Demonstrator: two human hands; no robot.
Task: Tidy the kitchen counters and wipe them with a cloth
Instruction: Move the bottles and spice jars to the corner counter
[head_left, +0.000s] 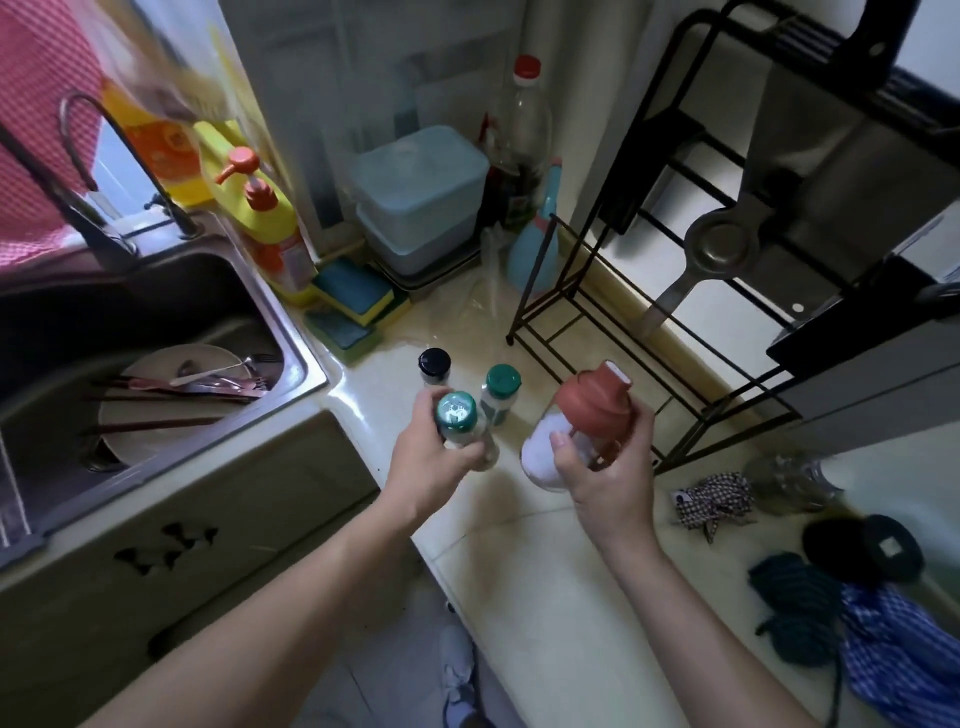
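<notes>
Counter (540, 566): cream, glossy, running from upper centre to lower right of the frame.
Sink (298, 345): steel, at the left, set into the counter; a plate and cutlery are held in it.
Rack (641, 171): black wire, placed on the counter at the right.
Storage boxes (421, 192): two, pale blue, stacked at upper centre.
Soap bottle (270, 218): yellow with an orange pump, stood between sink and boxes.
Striped cloth (893, 644): blue, laid crumpled on the counter at lower right.
Right hand (608, 473): centre right; thumb and fingers are curled round a jar (582, 415) with a red lid and white contents.
Left hand (431, 462): centre; fingers are wrapped round a shaker (457, 413) with a teal lid.
Green-capped shaker (501, 389) and black-capped shaker (434, 364): stood upright on the counter just above the left hand.
</notes>
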